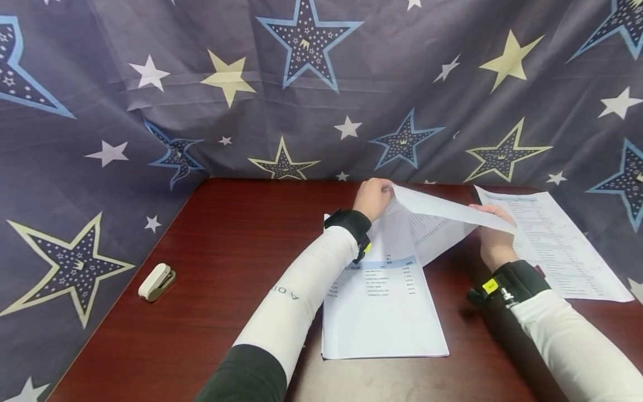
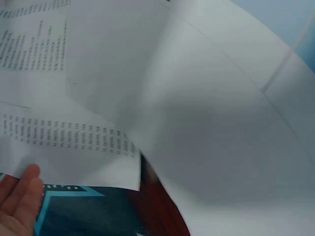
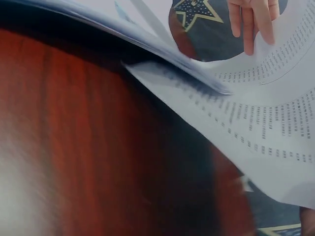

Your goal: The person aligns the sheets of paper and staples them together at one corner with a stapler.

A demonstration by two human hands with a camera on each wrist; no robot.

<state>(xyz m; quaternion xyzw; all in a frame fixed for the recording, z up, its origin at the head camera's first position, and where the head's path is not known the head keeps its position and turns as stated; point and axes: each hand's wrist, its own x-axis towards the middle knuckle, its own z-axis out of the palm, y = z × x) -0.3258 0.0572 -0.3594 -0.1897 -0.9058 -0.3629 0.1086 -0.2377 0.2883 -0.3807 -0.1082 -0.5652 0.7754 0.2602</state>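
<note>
In the head view my left hand (image 1: 373,198) pinches the far left corner of a raised printed sheet (image 1: 442,209), above the far end of a paper stack (image 1: 384,329). My right hand (image 1: 496,237) holds the sheet's right side, partly covered by the paper. The sheet bends between both hands, its print showing on the lower face. The stack lies flat, with a blue-headed table printed on its top page. Close up, the curved paper (image 2: 206,113) fills most of the left wrist view. Printed rows also show on the paper (image 3: 275,113) in the right wrist view.
Right of my right hand lies another printed sheet (image 1: 557,245) on the dark red table (image 1: 236,240). A small white stapler (image 1: 157,282) sits near the table's left edge. Behind the table hangs a grey curtain (image 1: 191,33) patterned with stars.
</note>
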